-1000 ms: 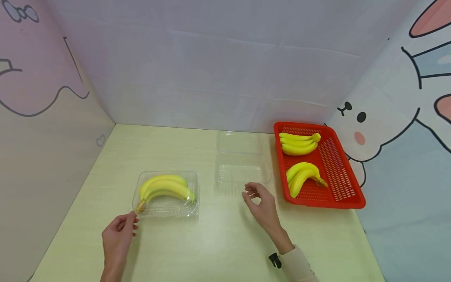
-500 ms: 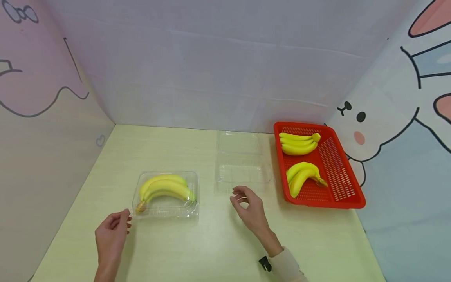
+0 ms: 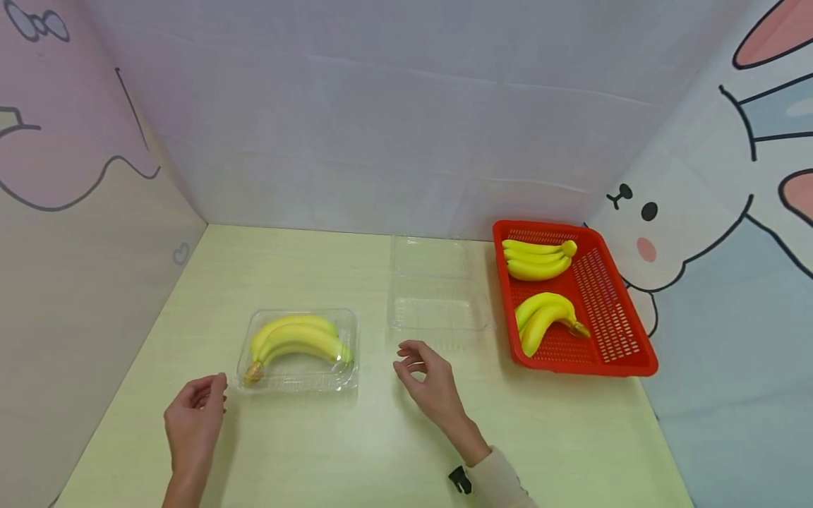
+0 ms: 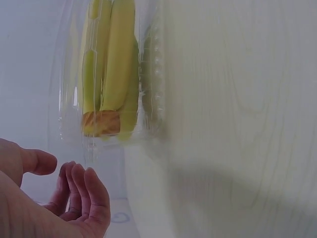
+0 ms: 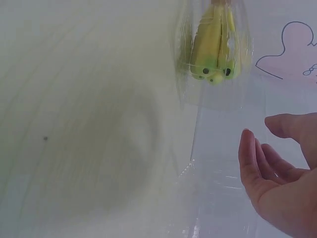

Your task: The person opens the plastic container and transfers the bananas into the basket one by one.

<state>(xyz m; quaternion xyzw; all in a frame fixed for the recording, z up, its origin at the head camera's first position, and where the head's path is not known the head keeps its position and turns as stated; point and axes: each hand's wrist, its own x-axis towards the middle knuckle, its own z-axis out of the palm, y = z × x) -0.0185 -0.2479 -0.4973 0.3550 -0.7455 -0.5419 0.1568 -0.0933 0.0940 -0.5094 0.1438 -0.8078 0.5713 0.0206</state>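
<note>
A bunch of bananas point(image 3: 298, 344) lies inside a clear plastic clamshell box point(image 3: 348, 321) on the left half of the table. Just off that box's near left corner, my left hand point(image 3: 195, 420) hovers, holding nothing; in the left wrist view a gap shows between its loosely bent fingers point(image 4: 96, 191) and the box. My right hand point(image 3: 432, 384) is in the air to the right of the box, fingers loosely curved, thumb apart from the fingertips in the right wrist view. Behind it, a second clear clamshell box point(image 3: 438, 310) lies unfolded with nothing inside.
A red plastic basket point(image 3: 610, 300) stands at the right, holding two more banana bunches, one point(image 3: 538, 261) at the back and one point(image 3: 547, 321) nearer. A fabric backdrop point(image 3: 356, 141) encloses the table's back and sides. A black buckle point(image 3: 460, 480) hangs by the right sleeve.
The left hand has drawn back left and slightly down from the filled box's corner. The right hand has moved left, away from the basket side. Boxes and bananas stay put.
</note>
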